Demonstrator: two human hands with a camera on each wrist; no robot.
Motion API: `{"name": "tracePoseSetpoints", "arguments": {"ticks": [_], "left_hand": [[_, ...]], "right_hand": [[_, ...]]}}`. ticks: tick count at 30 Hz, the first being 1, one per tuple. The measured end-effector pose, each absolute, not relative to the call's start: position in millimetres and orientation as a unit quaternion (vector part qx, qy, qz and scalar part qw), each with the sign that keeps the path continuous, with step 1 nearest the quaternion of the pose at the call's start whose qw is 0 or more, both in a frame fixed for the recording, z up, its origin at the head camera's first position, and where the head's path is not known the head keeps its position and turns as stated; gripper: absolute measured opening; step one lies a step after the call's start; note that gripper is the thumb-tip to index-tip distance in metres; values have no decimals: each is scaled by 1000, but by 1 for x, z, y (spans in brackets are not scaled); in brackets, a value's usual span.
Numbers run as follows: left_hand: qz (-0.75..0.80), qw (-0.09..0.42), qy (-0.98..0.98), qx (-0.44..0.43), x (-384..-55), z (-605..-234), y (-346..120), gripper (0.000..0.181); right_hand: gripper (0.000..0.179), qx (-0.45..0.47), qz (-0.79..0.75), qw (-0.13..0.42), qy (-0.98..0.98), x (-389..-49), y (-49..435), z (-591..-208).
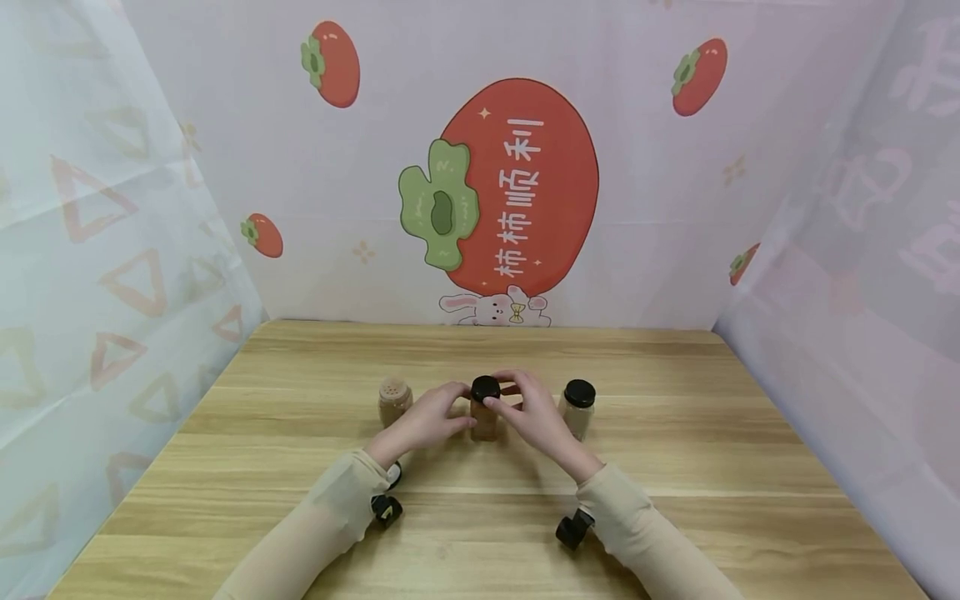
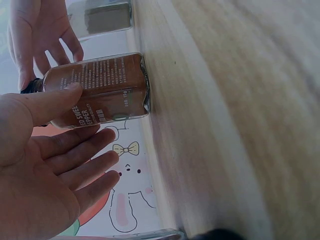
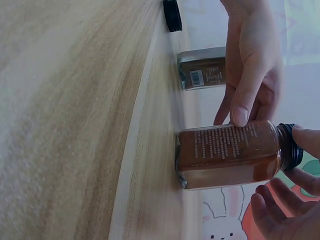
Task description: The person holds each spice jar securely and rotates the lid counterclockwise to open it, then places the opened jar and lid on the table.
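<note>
A square glass spice jar point(image 1: 484, 427) of red-brown powder stands upright mid-table, its printed label reading in part "PEPPER" in the left wrist view. My left hand point(image 1: 429, 418) holds the jar's body from the left between thumb and fingers, the other fingers spread behind. From the right, my right hand point(image 1: 538, 418) pinches the black cap point(image 1: 486, 388) on top with thumb and fingers. Left of my left hand is a second jar point(image 1: 394, 402) with its holed shaker top bare. A third jar point(image 1: 577, 408), black-capped with paler contents, stands beyond my right hand.
A loose black cap point(image 3: 172, 15) lies on the wooden table point(image 1: 480, 533), partly hidden by the left wrist in the head view. Black wrist cameras point(image 1: 573, 529) hang under both sleeves. A printed cloth point(image 1: 637, 250) stands up behind the table and along its sides.
</note>
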State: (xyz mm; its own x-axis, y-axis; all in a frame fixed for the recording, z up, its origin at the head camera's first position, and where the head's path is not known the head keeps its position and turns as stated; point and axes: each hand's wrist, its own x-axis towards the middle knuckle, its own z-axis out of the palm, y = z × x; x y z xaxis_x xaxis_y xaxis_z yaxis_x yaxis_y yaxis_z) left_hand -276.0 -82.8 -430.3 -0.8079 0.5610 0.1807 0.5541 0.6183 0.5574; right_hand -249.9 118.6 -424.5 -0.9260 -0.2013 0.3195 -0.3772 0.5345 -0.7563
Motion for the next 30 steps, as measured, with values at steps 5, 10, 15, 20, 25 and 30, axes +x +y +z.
{"name": "tracePoseSetpoints", "arguments": {"ticks": [5,10,15,20,25,30], "left_hand": [[306,7,900,309,-276,-431,-83,42],[307,9,900,308,-275,-431,-83,42],[305,6,900,310,-275,-430,-83,42],[304,9,902,307,-276,-430,-83,42],[307,13,901,307,-276,-429,-83,42],[306,15,901,307,-276,-429,-82,42]], "right_hand": [[40,172,444,96,-874,-250,120,-424],[40,189,432,83,-878,-248,123,-420],[38,216,423,60,-878,-252,129,-416],[37,229,410,45,-882,-257,134,-414],[38,239,399,28,-885,-261,137,-413],[41,252,395,5,-884,-264,141,-412]]}}
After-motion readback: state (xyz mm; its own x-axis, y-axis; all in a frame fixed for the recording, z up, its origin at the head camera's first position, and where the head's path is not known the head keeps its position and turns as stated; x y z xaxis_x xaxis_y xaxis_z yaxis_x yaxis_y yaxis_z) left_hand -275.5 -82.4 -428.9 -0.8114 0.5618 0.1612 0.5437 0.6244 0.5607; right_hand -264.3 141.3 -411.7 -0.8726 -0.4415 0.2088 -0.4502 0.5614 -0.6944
